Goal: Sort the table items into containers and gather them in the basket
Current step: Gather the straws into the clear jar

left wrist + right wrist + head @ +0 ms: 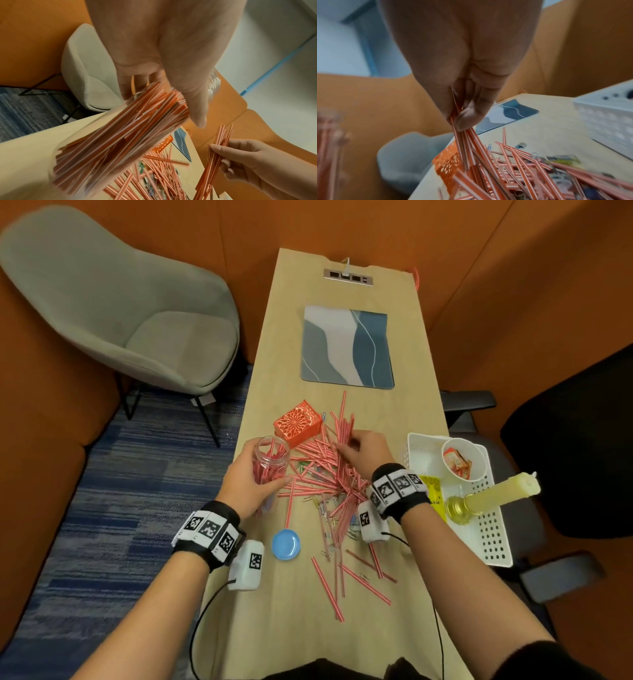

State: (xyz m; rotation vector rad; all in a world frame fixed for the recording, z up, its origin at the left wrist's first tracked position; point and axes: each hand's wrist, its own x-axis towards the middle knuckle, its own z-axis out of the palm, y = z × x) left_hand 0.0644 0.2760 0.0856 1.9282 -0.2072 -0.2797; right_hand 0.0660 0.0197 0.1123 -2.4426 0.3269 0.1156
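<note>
straws (318,470) litter wooden table (404,419) | orange booth | hands: left (248,477) grips jar (270,460), right (364,450) pinches straws

Your head view looks steeply down the table (342,594) from above. Your 2 wrist views sit close behind each palm, facing the fingers; all 3 share the straw pile (329,467) and orange box (297,423).
</note>
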